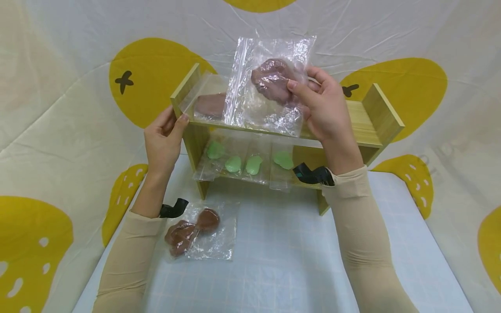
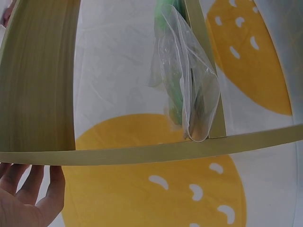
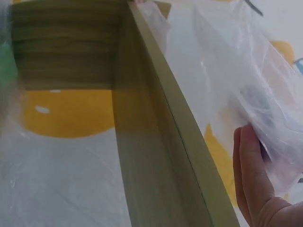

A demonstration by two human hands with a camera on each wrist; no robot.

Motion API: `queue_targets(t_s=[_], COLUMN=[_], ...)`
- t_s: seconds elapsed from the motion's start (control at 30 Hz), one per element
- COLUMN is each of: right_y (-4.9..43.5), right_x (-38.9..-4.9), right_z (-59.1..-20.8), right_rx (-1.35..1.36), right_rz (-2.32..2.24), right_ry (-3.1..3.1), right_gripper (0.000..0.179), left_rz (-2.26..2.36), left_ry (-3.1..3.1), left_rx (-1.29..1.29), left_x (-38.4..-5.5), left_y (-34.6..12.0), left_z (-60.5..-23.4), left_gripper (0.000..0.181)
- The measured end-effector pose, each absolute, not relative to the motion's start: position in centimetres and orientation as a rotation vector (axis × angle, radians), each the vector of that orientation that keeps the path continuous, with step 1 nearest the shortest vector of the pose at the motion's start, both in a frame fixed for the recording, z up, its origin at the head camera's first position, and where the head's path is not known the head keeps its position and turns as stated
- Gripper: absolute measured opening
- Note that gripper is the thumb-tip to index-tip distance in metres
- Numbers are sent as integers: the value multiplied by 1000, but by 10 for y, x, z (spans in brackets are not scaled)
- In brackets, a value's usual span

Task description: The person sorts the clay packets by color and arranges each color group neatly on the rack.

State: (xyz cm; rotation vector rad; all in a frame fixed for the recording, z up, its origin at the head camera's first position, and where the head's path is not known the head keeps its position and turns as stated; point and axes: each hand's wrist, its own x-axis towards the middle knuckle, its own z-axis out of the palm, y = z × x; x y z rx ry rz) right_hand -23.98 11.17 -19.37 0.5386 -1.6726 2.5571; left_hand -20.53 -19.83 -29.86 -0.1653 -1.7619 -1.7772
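Note:
My right hand (image 1: 328,104) pinches a clear zip bag (image 1: 252,111) by its right side, with the thumb in front. Inside is a flat purplish-brown piece (image 1: 270,78). This bag is held up before the top board of a small wooden shelf (image 1: 368,126). At the shelf's left end, my left hand (image 1: 162,139) grips the side panel, thumb at its front edge; the left wrist view shows its fingers (image 2: 56,187) against the panel. Another bagged brownish piece (image 1: 210,105) lies on the top board near that thumb, partly covered by the held bag.
Clear bags with green pieces (image 1: 253,165) sit on the lower board, some overhanging its front edge. A bag with reddish-brown pieces (image 1: 182,237) lies on the light blue checked tablecloth (image 1: 274,261), beside the left forearm. Behind hangs a white cloth with yellow shapes (image 1: 141,82).

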Motion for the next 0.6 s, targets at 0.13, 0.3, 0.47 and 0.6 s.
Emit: queue_targets(t_s=[0.13, 0.3, 0.47, 0.6], right_y=[106, 102, 100, 99], right_x=[-251, -260, -262, -261], right_z=[-192, -199, -205, -207], right_rx=[472, 448, 447, 477], right_rz=[2546, 2482, 2265, 2106], right_ry=[-1741, -1842, -2068, -2209], right_gripper=[30, 28, 35, 37], left_rz=[-1775, -1780, -1785, -1781], left_ry=[-1757, -1746, -1743, -1749], left_rx=[-172, -181, -177, -157], left_x=[-205, -205, -204, -203], left_y=[-198, -199, -198, -198], left_z=[-299, -299, -299, -298], left_gripper=[38, 38, 38, 38])
